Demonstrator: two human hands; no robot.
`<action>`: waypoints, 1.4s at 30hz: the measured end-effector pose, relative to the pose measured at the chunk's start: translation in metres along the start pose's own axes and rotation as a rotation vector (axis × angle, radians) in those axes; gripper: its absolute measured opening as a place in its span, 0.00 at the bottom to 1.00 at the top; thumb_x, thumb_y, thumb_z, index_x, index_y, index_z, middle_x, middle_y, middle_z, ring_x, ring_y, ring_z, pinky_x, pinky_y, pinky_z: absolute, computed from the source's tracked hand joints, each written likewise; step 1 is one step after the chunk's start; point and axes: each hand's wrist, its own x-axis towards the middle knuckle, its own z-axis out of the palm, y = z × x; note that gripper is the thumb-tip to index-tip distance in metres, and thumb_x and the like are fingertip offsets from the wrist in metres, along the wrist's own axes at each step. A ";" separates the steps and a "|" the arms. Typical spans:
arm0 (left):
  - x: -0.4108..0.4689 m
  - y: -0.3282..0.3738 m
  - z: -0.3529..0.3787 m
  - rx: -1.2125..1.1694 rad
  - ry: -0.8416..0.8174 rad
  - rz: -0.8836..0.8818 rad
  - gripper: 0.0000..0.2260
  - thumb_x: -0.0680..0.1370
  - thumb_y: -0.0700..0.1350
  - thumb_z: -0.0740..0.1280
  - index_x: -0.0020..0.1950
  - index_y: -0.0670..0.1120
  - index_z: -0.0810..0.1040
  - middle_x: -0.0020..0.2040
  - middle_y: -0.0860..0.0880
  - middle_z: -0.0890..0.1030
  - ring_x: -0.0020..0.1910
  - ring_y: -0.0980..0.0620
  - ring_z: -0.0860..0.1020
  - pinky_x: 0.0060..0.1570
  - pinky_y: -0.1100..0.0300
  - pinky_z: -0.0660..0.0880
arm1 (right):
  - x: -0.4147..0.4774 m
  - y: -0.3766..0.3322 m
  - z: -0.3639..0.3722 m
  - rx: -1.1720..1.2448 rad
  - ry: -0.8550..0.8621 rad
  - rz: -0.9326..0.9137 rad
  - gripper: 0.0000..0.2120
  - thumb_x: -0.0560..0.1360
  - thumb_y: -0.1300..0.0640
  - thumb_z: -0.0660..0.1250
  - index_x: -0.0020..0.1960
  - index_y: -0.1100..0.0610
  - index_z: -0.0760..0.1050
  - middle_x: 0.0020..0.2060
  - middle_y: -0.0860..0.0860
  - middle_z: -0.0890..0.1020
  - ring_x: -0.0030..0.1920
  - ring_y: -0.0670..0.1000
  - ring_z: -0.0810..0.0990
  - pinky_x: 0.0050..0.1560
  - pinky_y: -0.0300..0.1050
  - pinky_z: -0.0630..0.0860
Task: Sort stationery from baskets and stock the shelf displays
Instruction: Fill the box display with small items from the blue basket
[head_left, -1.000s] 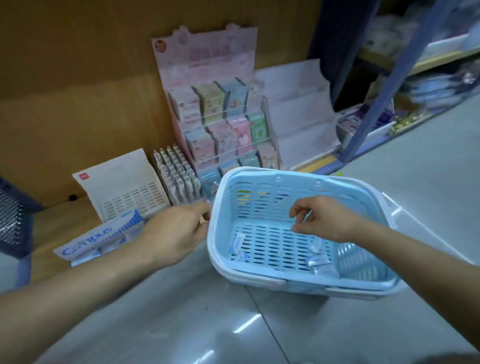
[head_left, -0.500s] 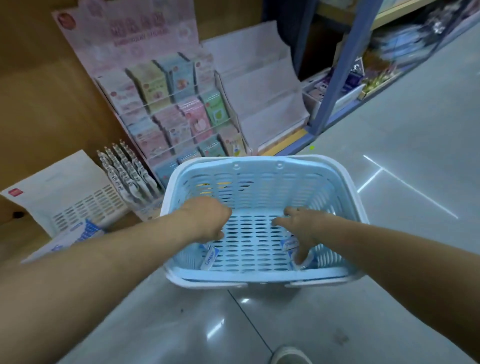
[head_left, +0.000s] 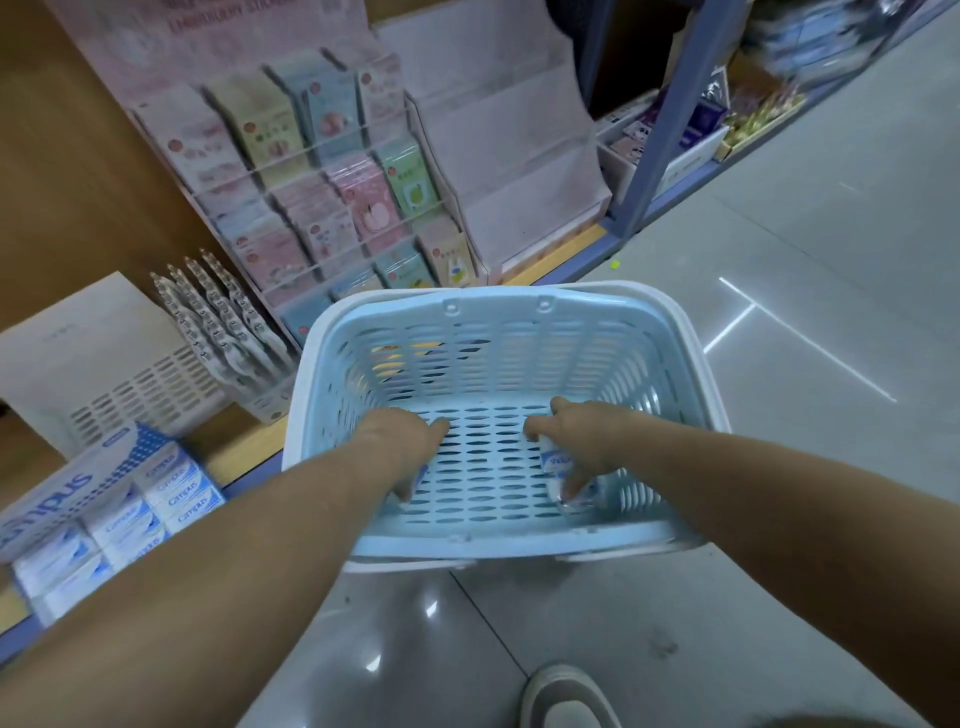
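A light blue slotted basket (head_left: 498, 306) with a white rim sits on the grey floor beside the low shelf. Both my hands reach down to its bottom. My left hand (head_left: 402, 441) lies near the left wall, fingers curled down onto a small blue-and-white packet (head_left: 420, 475) that is mostly hidden under them. My right hand (head_left: 582, 434) grips a small blue-and-white packet (head_left: 553, 462), and more clear-wrapped packets (head_left: 584, 499) lie under its fingertips.
On the wooden shelf stand a pink tiered sticker display (head_left: 311, 197), an empty clear tiered stand (head_left: 514, 171), a rack of pens (head_left: 223, 332), a white slotted display (head_left: 104, 364) and a Campus eraser box (head_left: 104, 499). A blue shelf post (head_left: 670, 109) rises at right. A shoe (head_left: 566, 701) shows below.
My left hand left the basket's outer rim and went down inside it. The view came closer over the basket. My right hand sank lower and closed on a packet.
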 end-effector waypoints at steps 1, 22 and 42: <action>0.002 -0.001 0.001 -0.052 0.051 0.001 0.28 0.78 0.47 0.65 0.74 0.46 0.56 0.47 0.46 0.73 0.46 0.44 0.74 0.41 0.54 0.73 | 0.003 -0.002 0.001 0.079 0.059 0.012 0.33 0.73 0.44 0.71 0.72 0.49 0.60 0.61 0.56 0.69 0.57 0.62 0.77 0.53 0.49 0.74; 0.037 0.026 0.003 -0.457 0.129 0.060 0.39 0.68 0.52 0.74 0.73 0.58 0.56 0.65 0.44 0.64 0.62 0.39 0.70 0.53 0.47 0.75 | 0.025 -0.011 0.001 0.288 0.155 0.060 0.27 0.70 0.38 0.72 0.62 0.50 0.68 0.55 0.54 0.68 0.46 0.56 0.76 0.52 0.47 0.76; 0.039 0.018 0.013 -0.426 0.092 0.088 0.30 0.72 0.55 0.74 0.70 0.52 0.66 0.63 0.43 0.66 0.65 0.37 0.62 0.60 0.45 0.71 | 0.020 -0.028 0.003 -0.149 0.105 0.057 0.37 0.65 0.46 0.77 0.70 0.47 0.65 0.67 0.57 0.60 0.57 0.61 0.75 0.53 0.53 0.78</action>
